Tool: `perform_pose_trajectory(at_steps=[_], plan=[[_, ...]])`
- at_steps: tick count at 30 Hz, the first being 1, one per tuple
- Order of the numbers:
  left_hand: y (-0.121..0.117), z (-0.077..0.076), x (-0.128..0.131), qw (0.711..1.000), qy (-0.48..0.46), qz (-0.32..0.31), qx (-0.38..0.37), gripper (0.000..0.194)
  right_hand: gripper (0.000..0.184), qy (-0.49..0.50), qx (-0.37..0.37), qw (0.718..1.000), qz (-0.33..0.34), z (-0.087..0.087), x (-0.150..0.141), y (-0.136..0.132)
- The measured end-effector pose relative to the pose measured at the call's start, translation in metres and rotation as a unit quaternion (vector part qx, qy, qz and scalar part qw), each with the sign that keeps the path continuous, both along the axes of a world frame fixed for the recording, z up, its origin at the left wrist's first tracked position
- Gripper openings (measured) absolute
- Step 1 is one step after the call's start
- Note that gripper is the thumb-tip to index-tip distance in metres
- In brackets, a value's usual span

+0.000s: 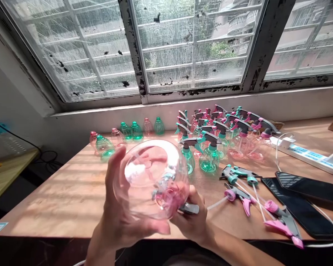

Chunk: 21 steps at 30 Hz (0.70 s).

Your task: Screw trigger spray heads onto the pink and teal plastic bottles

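A clear pink spray bottle (pixel 144 177) is held up close to the camera, its round base turned toward me. My left hand (pixel 119 207) wraps around the bottle's body from the left and below. My right hand (pixel 195 218) is closed at the neck end, around a grey spray head (pixel 189 208) that shows only in part. The bottle hides most of the neck, so how the head sits on it cannot be made out. Loose trigger sprayers with teal collars (pixel 240 174) and pink ones (pixel 285 220) lie right of my right hand, their tubes trailing.
Several bottles without heads, green (pixel 137 131) and pink (pixel 147 126), stand at the back left. Many bottles with spray heads (pixel 211 155) crowd the back middle. On the right lie a white power strip (pixel 308 153), two dark phones (pixel 310 188) and cables. A window (pixel 194 48) rises behind the table.
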<state>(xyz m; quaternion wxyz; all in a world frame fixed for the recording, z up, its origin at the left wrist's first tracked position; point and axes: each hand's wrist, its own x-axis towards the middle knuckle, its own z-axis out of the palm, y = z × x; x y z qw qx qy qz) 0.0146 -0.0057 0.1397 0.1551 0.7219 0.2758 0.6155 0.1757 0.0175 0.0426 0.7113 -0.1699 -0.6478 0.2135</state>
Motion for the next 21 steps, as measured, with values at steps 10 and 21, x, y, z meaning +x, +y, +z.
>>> perform_pose_trajectory(at_steps=[10,21], plan=[[-0.003,0.01,-0.017,0.994,0.036,0.079,0.059,0.116,0.034,0.013,0.037,0.999,0.026,0.009,0.027,0.022],[-0.004,0.01,0.011,0.999,-0.022,-0.025,0.033,0.099,0.033,-0.015,0.064,0.998,-0.022,0.019,0.03,0.018]])
